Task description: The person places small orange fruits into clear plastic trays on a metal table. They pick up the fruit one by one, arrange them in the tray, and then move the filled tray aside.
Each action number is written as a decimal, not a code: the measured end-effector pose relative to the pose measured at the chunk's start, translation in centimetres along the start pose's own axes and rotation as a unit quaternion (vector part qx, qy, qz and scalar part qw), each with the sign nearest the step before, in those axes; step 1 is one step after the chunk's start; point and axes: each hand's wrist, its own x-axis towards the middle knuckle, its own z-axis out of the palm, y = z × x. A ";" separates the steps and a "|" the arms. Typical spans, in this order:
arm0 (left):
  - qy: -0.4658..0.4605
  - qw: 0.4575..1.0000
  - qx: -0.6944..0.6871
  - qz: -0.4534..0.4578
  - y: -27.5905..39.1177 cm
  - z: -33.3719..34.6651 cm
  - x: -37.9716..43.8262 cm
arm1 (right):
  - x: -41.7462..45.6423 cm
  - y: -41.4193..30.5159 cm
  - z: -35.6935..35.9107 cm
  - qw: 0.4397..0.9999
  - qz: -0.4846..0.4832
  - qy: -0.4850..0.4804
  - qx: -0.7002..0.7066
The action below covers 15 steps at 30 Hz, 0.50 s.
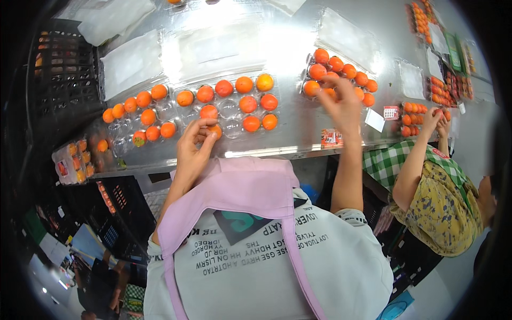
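My left hand (197,142) has its fingertips on an orange-red tomato (215,131) in the front row of the middle clear plastic tray (229,109), which has some bare cups. My right hand (340,102), somewhat blurred, reaches over the right-hand tray of tomatoes (321,56); its fingers are apart near a tomato (311,88) at that tray's left end. Whether the fingers touch any fruit there is unclear. On the left lies another clear tray (127,124), partly filled with tomatoes, several of its cups bare.
Stacks of clear packaging (224,50) lie behind the trays on the metal table (294,116). A black crate (66,64) stands at the left. Printed labels (330,137) lie near the front edge. On the right, a co-worker's hands (434,122) handle fruit at another tray.
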 end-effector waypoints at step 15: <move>0.061 0.996 -0.068 -0.016 -1.2 -2.2 -0.3 | -2.3 -10.4 9.5 0.959 -0.233 -0.157 -0.040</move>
